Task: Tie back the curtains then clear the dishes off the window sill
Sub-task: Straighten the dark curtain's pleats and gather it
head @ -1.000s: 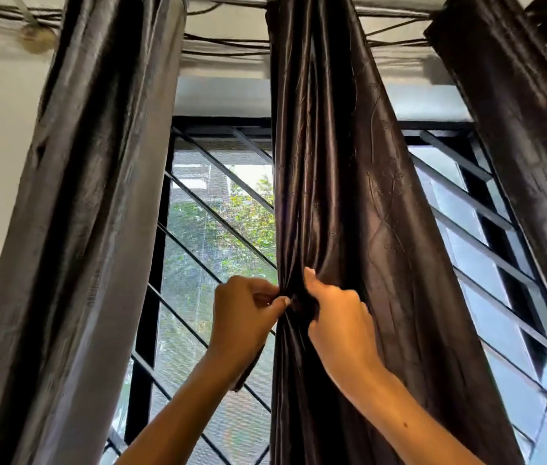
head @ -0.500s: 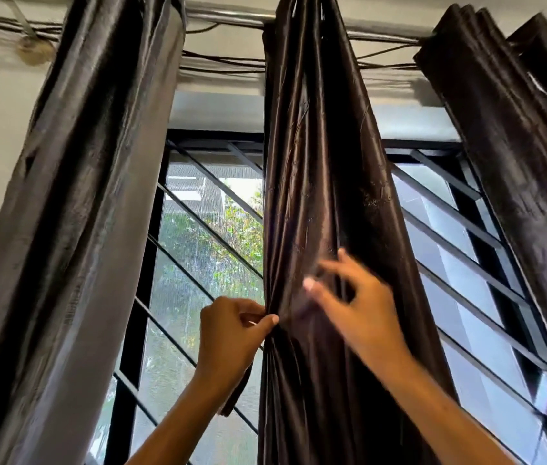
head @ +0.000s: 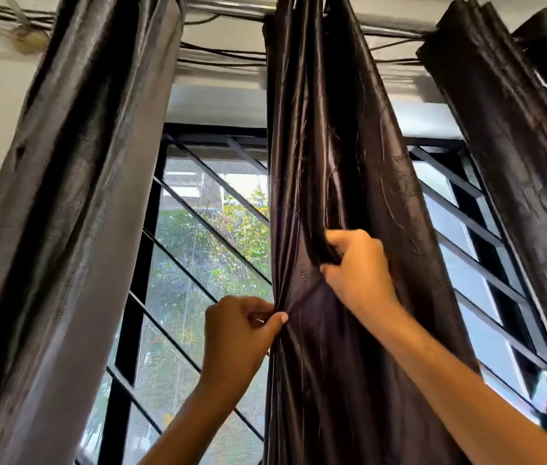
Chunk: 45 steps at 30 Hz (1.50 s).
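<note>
Head view, hidden: the window sill and any dishes lie below the bottom edge, out of sight; the bottoms of all three curtains are cut off too.
Head view, blurred: the right curtain (head: 530,135) is smeared at its top folds, and a small coloured patch low at the right edge is too blurred to tell.
Middle curtain (head: 342,156): dark, shiny cloth that hangs from the curtain rod (head: 228,10) in the centre of the window (head: 205,250), gathered into long folds; this is the landmark for the rest.
Left hand (head: 236,344): at the middle curtain's left edge, lower than the other hand, back toward the camera; thumb and curled fingers pinch the edge of the cloth, so this grip is closed on the curtain.
Right hand (head: 357,273): higher, on the front of the middle curtain; the fingers curl round a dark fold or band of cloth and the thumb presses below it, a grip closed on the curtain. Whether that strip is a separate tie or part of the curtain cannot be told.
Forearms: both rise from the bottom edge, the right one crossing in front of the middle curtain's lower right part.
Left curtain (head: 74,213): well to the left of the middle curtain, hanging in one broad bundle.
Window bars (head: 198,226): slanted black bars show on both sides of the middle curtain, green leaves behind them on the left.
Cables (head: 221,57): dark, run along the wall behind the top of the middle curtain.
</note>
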Motion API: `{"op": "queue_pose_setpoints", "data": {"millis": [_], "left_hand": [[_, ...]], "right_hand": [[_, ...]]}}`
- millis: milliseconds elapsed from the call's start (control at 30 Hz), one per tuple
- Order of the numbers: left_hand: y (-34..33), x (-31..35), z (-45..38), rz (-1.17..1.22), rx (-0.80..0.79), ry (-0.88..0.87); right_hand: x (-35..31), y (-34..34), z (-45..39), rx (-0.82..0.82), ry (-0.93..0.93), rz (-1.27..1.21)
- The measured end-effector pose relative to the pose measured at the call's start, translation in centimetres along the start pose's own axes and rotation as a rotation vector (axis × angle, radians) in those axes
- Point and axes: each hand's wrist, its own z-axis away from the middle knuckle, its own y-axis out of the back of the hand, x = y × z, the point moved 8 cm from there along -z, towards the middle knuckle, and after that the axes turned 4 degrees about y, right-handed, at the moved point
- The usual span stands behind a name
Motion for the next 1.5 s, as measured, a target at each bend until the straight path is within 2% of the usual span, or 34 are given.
{"op": "queue_pose_setpoints", "data": {"millis": [100,367,500,600,633,667,733,767,833,933,1000,1133,1167,1300,1400,1500], "left_hand": [[-0.3,0.5,0.5,0.044,0.0,0.004],[-1.1,1.2,1.0,0.187,-0.103,0.051],[-1.1,0.4,0.6,0.194,-0.094,0.097],[-0.7,-0.6,-0.1,0.105,-0.021,0.121],[-0.7,-0.8,-0.2,0.1,-0.01,0.123],[-0.7,-0.9,-0.3,0.1,-0.008,0.122],[-0.9,-0.9,-0.1,0.085,-0.021,0.111],[-0.9,-0.8,-0.1,0.075,-0.029,0.105],[-0.9,-0.7,-0.1,0.066,-0.035,0.097],[-0.6,-0.6,-0.2,0.069,-0.03,0.093],[-0.4,-0.6,-0.2,0.071,-0.031,0.089],[-0.1,-0.9,-0.3,0.053,-0.032,0.093],[0.0,-1.0,-0.3,0.047,-0.035,0.093],[0.6,-1.3,-0.4,0.034,-0.023,0.096],[0.8,-0.8,-0.2,0.028,0.014,0.064],[0.7,0.2,0.2,0.013,0.041,0.005]], "right_hand": [[-2.0,1.0,4.3,-0.042,0.017,0.298],[-2.5,-0.9,10.7,-0.331,0.104,0.412],[-2.4,-1.7,11.1,-0.435,0.174,0.327],[-1.7,-2.7,9.7,-0.583,0.145,-0.007],[-1.6,-2.2,8.1,-0.525,0.119,-0.141],[-1.0,-1.1,5.5,-0.361,0.104,-0.194],[0.3,1.6,0.2,-0.006,0.093,0.013],[0.6,2.3,-2.0,0.07,0.055,0.131],[2.7,1.9,-5.5,0.046,-0.138,0.144],[5.8,-1.7,-7.3,-0.147,-0.403,-0.252],[5.6,-4.1,-7.2,-0.233,-0.407,-0.505],[4.7,-5.9,-6.8,-0.219,-0.331,-0.645],[4.5,-5.9,-6.8,-0.183,-0.302,-0.599],[2.7,-2.5,-6.3,-0.004,-0.195,-0.04],[0.9,-1.8,-5.1,-0.031,-0.13,0.059],[-0.7,-0.6,-2.5,0.025,-0.008,0.153]]}}
